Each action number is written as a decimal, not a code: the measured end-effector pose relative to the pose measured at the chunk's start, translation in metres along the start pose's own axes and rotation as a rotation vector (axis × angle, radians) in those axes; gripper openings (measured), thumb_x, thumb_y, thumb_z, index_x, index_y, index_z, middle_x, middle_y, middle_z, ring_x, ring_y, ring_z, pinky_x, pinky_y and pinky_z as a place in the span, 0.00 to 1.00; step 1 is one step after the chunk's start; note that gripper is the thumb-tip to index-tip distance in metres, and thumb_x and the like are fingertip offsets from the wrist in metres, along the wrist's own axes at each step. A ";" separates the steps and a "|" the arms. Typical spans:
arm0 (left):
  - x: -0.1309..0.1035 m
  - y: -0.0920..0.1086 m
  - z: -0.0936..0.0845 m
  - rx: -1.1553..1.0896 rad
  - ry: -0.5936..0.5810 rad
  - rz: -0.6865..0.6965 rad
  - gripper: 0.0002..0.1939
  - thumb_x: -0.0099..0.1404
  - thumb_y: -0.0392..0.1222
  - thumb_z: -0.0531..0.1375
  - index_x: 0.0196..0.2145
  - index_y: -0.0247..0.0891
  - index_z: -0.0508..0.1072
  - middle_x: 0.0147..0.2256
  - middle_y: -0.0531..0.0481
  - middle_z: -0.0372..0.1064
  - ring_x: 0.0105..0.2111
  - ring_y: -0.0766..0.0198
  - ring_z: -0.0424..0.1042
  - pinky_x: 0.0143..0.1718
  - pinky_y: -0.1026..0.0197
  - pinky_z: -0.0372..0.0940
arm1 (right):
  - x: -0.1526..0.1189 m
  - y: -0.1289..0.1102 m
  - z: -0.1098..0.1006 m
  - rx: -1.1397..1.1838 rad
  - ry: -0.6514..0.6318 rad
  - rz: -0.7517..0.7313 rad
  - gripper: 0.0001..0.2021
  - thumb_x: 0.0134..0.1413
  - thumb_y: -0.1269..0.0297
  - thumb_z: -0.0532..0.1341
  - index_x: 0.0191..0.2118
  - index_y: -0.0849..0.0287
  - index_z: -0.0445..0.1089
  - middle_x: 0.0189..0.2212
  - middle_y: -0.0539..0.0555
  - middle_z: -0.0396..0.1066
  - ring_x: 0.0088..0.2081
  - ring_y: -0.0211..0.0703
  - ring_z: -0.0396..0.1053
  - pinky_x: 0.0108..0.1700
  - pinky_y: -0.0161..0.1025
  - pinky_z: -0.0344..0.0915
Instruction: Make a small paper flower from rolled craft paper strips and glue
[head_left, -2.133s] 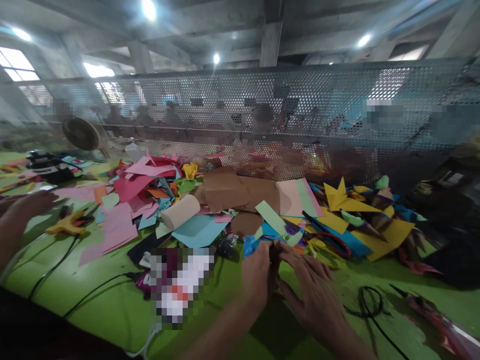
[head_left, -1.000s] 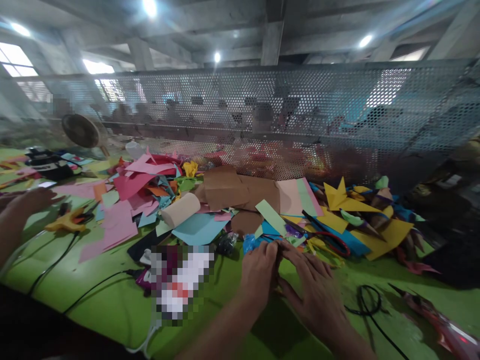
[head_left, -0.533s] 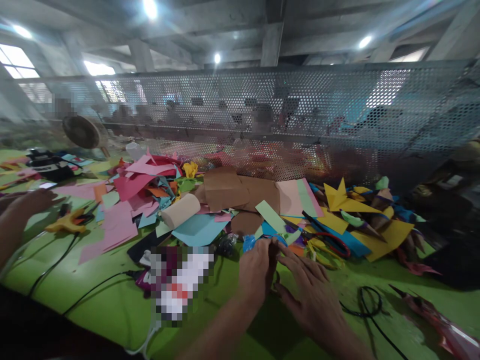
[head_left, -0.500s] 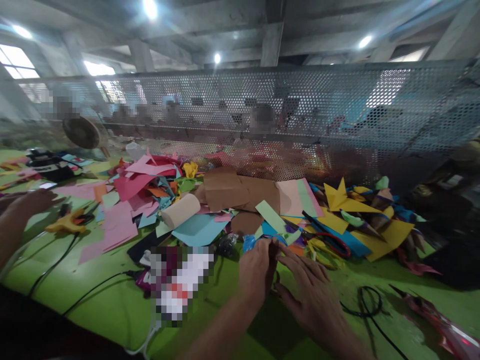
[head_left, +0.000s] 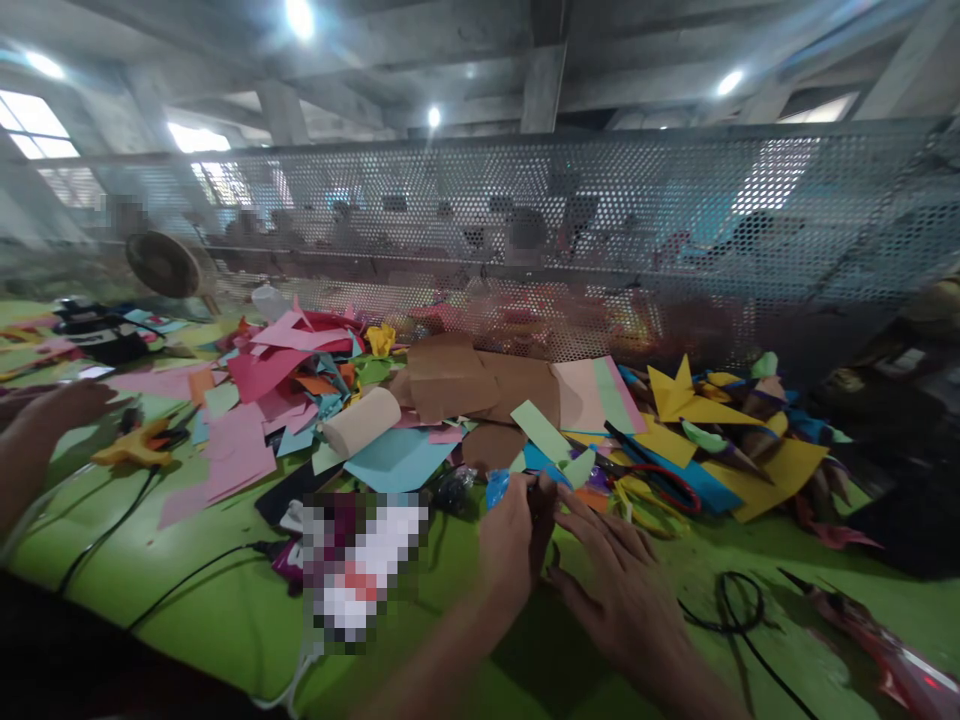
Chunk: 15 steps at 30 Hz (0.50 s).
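Note:
My left hand point(head_left: 514, 535) is closed, its fingers pinched together around something too hidden to make out. Close beside it, my right hand point(head_left: 611, 555) lies with its fingers stretched out, the fingertips near the left hand's. Blue crinkled material point(head_left: 496, 488) shows just behind my left fingers. Beyond my right hand are red-handled scissors point(head_left: 686, 490), a yellow looped piece point(head_left: 637, 505) and a pale green paper strip point(head_left: 541, 430).
Coloured paper scraps point(head_left: 240, 450) and a paper roll point(head_left: 364, 422) cover the left side. A yellow paper star point(head_left: 686, 395) is at the right, above a red glue gun point(head_left: 870, 640) and black cable point(head_left: 739, 628). Another person's hand point(head_left: 56, 415) reaches in from the left. Perforated screen point(head_left: 450, 215) behind.
My left fingertips have shifted slightly, and a dark gap now shows between them. My right hand has barely moved. At the far left, the other person's hand has shifted slightly.

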<state>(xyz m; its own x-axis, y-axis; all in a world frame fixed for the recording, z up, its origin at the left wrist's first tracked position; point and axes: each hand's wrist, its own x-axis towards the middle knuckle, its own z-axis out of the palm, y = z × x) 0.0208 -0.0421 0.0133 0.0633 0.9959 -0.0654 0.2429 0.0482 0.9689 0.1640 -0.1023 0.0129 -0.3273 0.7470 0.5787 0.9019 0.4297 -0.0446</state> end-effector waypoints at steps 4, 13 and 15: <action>0.001 0.003 0.004 -0.285 0.017 -0.123 0.21 0.69 0.57 0.48 0.33 0.41 0.71 0.31 0.49 0.73 0.33 0.60 0.71 0.33 0.63 0.64 | 0.000 -0.001 -0.001 -0.003 -0.019 0.015 0.19 0.62 0.64 0.58 0.58 0.57 0.61 0.62 0.62 0.65 0.55 0.52 0.68 0.51 0.49 0.63; 0.002 0.013 0.005 -0.494 0.001 -0.154 0.13 0.63 0.52 0.56 0.28 0.40 0.67 0.26 0.53 0.65 0.29 0.64 0.66 0.30 0.64 0.62 | 0.001 -0.002 -0.001 -0.005 -0.021 0.011 0.19 0.62 0.63 0.58 0.58 0.57 0.61 0.62 0.61 0.65 0.54 0.52 0.69 0.51 0.49 0.64; 0.002 0.010 0.005 -0.479 -0.017 -0.140 0.13 0.64 0.51 0.55 0.30 0.39 0.68 0.27 0.52 0.67 0.30 0.63 0.66 0.31 0.63 0.62 | 0.002 -0.002 -0.002 0.006 -0.020 0.007 0.19 0.61 0.63 0.59 0.57 0.56 0.62 0.62 0.60 0.66 0.54 0.52 0.69 0.51 0.48 0.64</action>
<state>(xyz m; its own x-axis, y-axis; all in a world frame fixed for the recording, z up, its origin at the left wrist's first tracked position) 0.0279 -0.0400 0.0215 0.0782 0.9761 -0.2029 -0.2218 0.2154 0.9510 0.1622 -0.1026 0.0153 -0.3269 0.7600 0.5617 0.9025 0.4274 -0.0531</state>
